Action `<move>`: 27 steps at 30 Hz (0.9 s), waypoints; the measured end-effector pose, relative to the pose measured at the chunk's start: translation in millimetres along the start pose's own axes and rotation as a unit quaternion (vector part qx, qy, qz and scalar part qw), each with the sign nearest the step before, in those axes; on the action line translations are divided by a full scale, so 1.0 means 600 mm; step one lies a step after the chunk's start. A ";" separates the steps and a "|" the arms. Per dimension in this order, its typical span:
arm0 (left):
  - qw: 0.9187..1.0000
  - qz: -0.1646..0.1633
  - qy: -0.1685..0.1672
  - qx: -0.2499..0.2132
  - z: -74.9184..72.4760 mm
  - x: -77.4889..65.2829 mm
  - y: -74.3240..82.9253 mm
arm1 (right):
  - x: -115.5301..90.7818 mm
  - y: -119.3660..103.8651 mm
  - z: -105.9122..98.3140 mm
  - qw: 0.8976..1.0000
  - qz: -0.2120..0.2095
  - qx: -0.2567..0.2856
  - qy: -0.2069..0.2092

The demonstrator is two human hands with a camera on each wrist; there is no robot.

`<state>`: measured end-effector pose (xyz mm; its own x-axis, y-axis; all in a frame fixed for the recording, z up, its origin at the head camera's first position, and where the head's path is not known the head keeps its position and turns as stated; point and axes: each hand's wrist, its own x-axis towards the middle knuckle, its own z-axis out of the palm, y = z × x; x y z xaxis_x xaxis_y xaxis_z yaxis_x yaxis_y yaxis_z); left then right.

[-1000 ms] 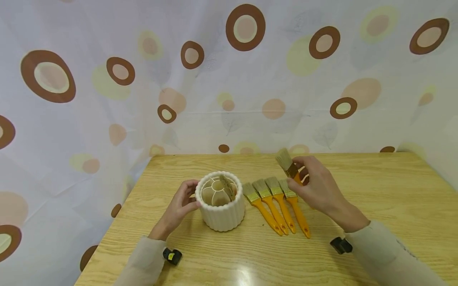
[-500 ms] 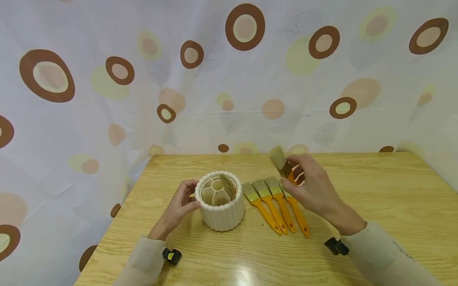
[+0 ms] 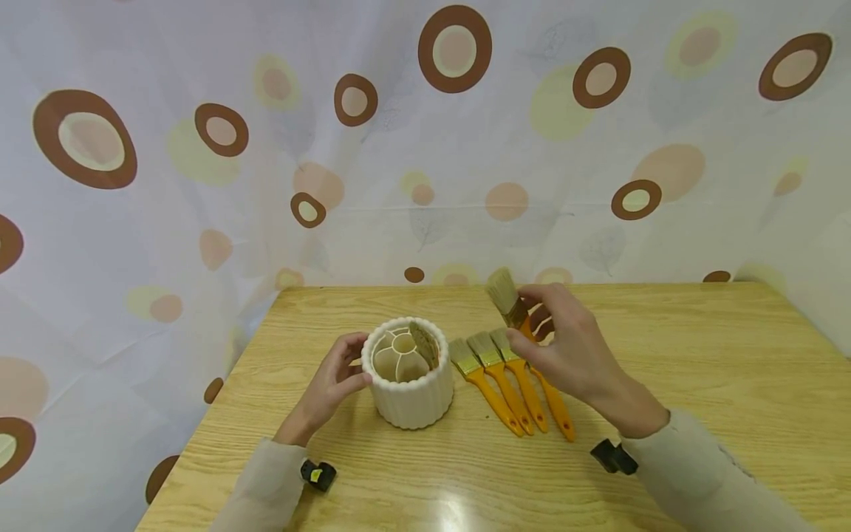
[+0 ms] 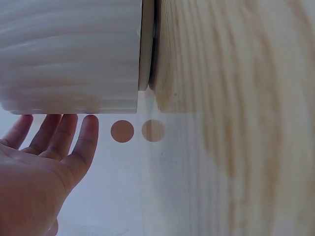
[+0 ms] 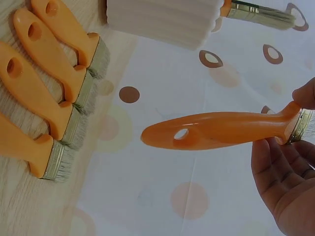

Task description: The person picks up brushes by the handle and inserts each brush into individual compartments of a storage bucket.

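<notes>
Right hand (image 3: 565,340) pinches the held brush (image 5: 211,132) near its ferrule, bristles up. Over the last second both shift left, above the row of four brushes (image 3: 511,399) on the table (image 3: 698,362): gap to the cup (image 3: 412,405) narrows, brush remains outside. Left hand (image 3: 337,375) touches cup's side, fingers apart; cup unmoved, one upright brush (image 3: 425,346) inside.

The head camera looks forward and down, while both closer, sideways-turned wrist views share its white holder (image 3: 414,403).

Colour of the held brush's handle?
The brush handle is orange; it shows best in the right wrist view.
</notes>
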<state>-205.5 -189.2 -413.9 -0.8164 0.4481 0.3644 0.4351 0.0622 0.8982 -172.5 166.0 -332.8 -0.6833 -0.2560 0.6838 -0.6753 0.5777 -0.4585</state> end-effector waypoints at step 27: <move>1.000 -0.001 -0.002 -0.012 0.002 -0.002 0.002 | 0.019 -0.047 0.030 0.997 -0.041 0.065 0.011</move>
<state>-203.7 -188.8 -413.7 -0.8151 0.4524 0.3619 0.4249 0.0420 0.9043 -166.2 133.2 -322.4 -0.6194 -0.2802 0.7334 -0.7597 0.4495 -0.4699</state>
